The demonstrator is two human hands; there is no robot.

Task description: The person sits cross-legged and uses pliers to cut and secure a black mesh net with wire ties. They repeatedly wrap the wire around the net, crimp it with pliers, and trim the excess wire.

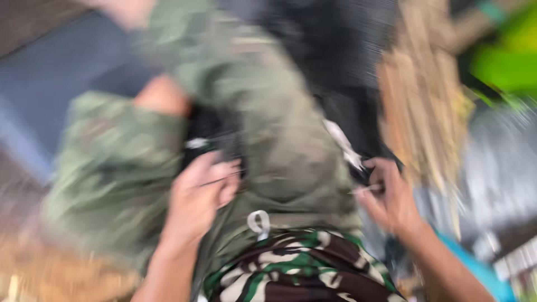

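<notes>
**Both hands on the olive garment, frame heavily blurred**

Largest first: an olive-green garment (268, 112) fills the middle of the view, bunched and draped from far to near. I read it as heavy cloth, though the motion blur hides seams and edges. A black patch (215, 131) shows through at its centre, just far of the left hand; I cannot tell whether it is lining or something separate.

Near edge: a camouflage fabric (296, 274) in green, brown and cream, with a small white loop (258, 222) at its far border.

Right side: a tan bundle of straw-like fibres (425, 100), well apart from the cloth.

Left hand (198, 196): fingers curled into the garment beside the black patch, closed on a fold of it.

Right hand (391, 193): fingers pinched narrow at the garment's right edge, near a pale strip (344, 144); whether it grips cloth or strip, I cannot tell.

My judgement: keep both grips low and even, spread the cloth flat, hold the head steady
</notes>
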